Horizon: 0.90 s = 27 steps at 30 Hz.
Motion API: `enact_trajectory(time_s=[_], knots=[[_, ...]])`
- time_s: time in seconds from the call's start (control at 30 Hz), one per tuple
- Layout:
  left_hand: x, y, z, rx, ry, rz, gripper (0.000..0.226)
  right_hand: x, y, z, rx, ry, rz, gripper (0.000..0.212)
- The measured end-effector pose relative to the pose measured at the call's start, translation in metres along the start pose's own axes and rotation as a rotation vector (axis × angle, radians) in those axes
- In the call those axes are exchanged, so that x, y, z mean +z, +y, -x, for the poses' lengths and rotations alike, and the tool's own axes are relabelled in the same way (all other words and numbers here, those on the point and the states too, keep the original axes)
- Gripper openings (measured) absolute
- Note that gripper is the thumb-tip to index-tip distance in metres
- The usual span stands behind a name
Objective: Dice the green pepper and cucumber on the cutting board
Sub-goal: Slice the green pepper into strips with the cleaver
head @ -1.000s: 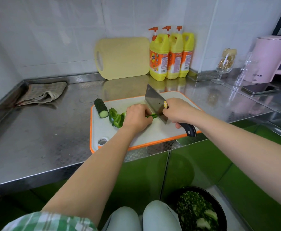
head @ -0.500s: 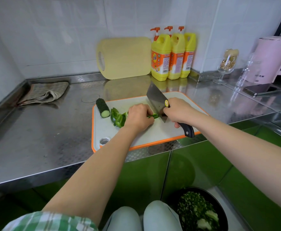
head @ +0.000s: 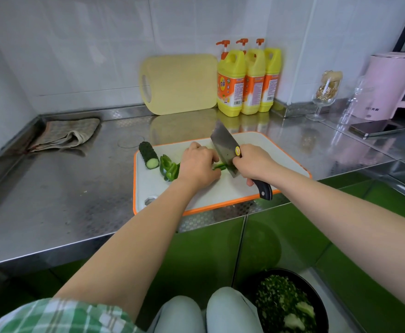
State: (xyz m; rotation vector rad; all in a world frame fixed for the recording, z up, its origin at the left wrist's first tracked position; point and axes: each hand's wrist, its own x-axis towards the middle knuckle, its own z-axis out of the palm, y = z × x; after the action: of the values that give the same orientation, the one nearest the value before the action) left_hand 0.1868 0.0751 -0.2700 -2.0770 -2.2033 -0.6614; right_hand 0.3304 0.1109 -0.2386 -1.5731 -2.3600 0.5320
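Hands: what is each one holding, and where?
The right hand grips the knife by the front of its black handle. The left hand, fingers curled, holds the pepper down from on top.
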Motion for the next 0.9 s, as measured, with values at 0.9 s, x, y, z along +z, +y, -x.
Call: enact_trajectory(time_s=[0.9], knots=[[0.007, -0.002, 0.006, -0.103, 0.091, 0.051, 0.017, -0.014, -0.017, 0.016, -0.016, -0.138, 0.139, 0.012]])
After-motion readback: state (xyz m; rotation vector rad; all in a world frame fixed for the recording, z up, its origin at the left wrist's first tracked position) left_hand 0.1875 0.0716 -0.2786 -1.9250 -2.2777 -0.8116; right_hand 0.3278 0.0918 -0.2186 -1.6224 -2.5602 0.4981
